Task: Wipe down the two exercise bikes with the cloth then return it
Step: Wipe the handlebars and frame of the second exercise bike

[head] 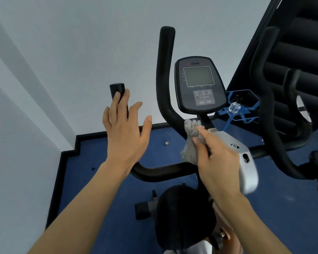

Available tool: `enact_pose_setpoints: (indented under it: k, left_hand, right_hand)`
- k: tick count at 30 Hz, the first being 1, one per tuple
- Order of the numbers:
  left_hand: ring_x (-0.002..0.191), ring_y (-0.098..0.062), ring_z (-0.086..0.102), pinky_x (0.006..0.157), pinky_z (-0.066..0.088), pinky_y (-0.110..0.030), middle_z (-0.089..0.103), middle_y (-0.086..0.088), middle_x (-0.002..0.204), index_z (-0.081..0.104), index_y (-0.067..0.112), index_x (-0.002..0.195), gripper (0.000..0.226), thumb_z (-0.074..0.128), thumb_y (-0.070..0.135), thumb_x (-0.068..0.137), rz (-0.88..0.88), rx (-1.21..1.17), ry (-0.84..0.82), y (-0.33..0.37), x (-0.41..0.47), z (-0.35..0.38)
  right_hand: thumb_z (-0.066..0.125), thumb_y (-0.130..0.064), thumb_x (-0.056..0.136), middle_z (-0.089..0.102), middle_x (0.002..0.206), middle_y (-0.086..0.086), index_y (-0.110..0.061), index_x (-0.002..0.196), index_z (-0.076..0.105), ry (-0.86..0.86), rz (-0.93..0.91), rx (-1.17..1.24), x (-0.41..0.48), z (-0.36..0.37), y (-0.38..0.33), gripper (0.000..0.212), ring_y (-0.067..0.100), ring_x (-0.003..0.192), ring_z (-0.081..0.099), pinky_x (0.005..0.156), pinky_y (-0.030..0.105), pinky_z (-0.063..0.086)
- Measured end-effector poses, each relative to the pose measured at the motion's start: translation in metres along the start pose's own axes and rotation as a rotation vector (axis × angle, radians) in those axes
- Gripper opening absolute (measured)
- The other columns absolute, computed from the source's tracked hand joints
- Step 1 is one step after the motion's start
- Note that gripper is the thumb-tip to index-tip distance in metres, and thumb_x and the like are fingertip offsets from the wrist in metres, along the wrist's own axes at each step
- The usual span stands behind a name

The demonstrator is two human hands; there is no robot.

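A deep blue floor edged with a black skirting meets pale grey walls in a stepped corner, beyond the left hand. The near exercise bike stands in the middle of the view, its black seat below both wrists.

The right hand grasps the grey cloth, thumb and fingers curled on it, and holds it against the bike's stem where the handlebar branches off. The cloth bunches out ahead of and to the left of the fingertips, just under the console, which rises beyond the hand with a blank grey screen. A silver housing runs along the right side of this hand, partly covered by it.

The left hand is released, fingers spread and straight, palm turned away. Its longest fingers overlap the upright grip of the left handlebar; whether they touch it cannot be told.

To the right of the right hand, well apart, stands the second bike with its black bars. Between the two bikes, beyond the right hand, a blue wire rack carries a clear spray bottle.
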State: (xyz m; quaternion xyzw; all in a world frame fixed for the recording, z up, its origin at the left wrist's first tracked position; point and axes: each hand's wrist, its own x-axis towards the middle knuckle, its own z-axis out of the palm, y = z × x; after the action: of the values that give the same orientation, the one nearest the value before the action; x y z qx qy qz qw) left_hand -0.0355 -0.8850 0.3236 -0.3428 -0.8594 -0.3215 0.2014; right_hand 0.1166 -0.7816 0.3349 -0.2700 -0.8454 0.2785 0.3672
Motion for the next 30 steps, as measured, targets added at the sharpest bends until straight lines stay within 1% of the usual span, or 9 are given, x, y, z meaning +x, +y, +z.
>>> enact_pose_setpoints:
  k: [4,7,10,12,15,20,24,27,30]
  left_hand:
    - [0.142,-0.023,0.006,0.114,0.007,-0.046,0.024,-0.01,0.152,0.05,0.012,0.124,0.046,0.033,0.04,0.092,0.007,-0.007,-0.007,0.0,0.001,0.0]
    - [0.142,-0.024,0.005,0.113,0.006,-0.048,0.023,-0.01,0.152,0.05,0.012,0.124,0.044,0.036,0.037,0.092,0.006,0.006,-0.022,-0.001,0.001,0.0]
    - [0.142,-0.024,0.002,0.111,0.0,-0.051,0.019,-0.011,0.153,0.047,0.013,0.127,0.046,0.033,0.04,0.092,0.018,0.064,-0.043,0.001,-0.001,-0.002]
    - [0.141,-0.025,0.002,0.11,-0.001,-0.052,0.017,-0.013,0.154,0.045,0.014,0.129,0.051,0.027,0.044,0.092,0.043,0.108,-0.03,0.002,0.002,-0.005]
    - [0.141,-0.026,0.004,0.11,0.0,-0.051,0.018,-0.014,0.153,0.045,0.013,0.128,0.051,0.026,0.043,0.093,0.044,0.096,0.028,0.004,0.023,-0.009]
    - [0.142,-0.027,0.003,0.111,-0.003,-0.049,0.017,-0.014,0.153,0.044,0.011,0.13,0.045,0.032,0.038,0.096,0.03,0.129,0.047,-0.002,0.06,-0.005]
    - [0.142,-0.028,0.007,0.111,0.001,-0.049,0.021,-0.012,0.152,0.048,0.009,0.127,0.043,0.032,0.035,0.097,0.008,0.146,0.066,-0.009,0.064,0.005]
    - [0.141,-0.029,0.013,0.111,0.004,-0.048,0.028,-0.01,0.15,0.05,0.008,0.124,0.041,0.033,0.033,0.096,0.006,0.121,0.106,-0.01,0.065,0.007]
    - [0.141,-0.028,0.014,0.112,0.005,-0.047,0.03,-0.009,0.149,0.051,0.008,0.123,0.04,0.035,0.031,0.096,0.006,0.084,0.113,-0.01,0.067,0.007]
  right_hand:
    - [0.057,-0.001,0.086,0.063,0.119,0.007,-0.008,0.118,0.058,-0.064,-0.025,0.012,0.015,0.012,-0.009,0.033,0.016,0.11,0.057,0.095,0.02,0.04]
    - [0.061,0.012,0.079,0.064,0.116,0.009,-0.005,0.111,0.064,-0.02,-0.065,-0.041,-0.001,0.009,-0.004,0.036,0.016,0.112,0.055,0.1,0.014,0.032]
    - [0.061,0.0,0.083,0.068,0.108,-0.001,-0.015,0.112,0.064,-0.054,0.056,0.062,0.004,-0.002,-0.005,0.032,0.001,0.101,0.059,0.088,0.001,0.035]
    - [0.058,-0.013,0.088,0.069,0.1,-0.006,-0.022,0.116,0.061,-0.047,0.121,0.123,0.017,-0.006,-0.006,0.029,-0.005,0.09,0.059,0.077,0.0,0.041]
    - [0.057,-0.017,0.089,0.07,0.101,-0.002,-0.022,0.119,0.059,0.008,0.118,0.154,0.031,-0.007,-0.01,0.031,0.006,0.09,0.063,0.08,0.018,0.05]
    - [0.057,-0.009,0.088,0.067,0.111,0.003,-0.015,0.119,0.059,-0.016,0.035,0.151,0.041,0.014,-0.019,0.031,0.004,0.098,0.057,0.086,0.01,0.042]
    - [0.058,-0.007,0.087,0.06,0.123,0.001,-0.013,0.122,0.055,-0.094,-0.048,0.138,0.045,0.033,-0.024,0.036,0.003,0.111,0.052,0.097,0.015,0.038]
    - [0.061,0.0,0.084,0.063,0.118,0.006,-0.008,0.117,0.06,-0.069,-0.094,0.064,0.038,0.033,-0.016,0.034,0.013,0.11,0.057,0.096,0.029,0.045]
    - [0.061,0.007,0.08,0.066,0.113,0.01,-0.005,0.112,0.063,-0.034,-0.143,-0.003,0.031,0.027,-0.011,0.034,0.018,0.105,0.06,0.093,0.021,0.041]
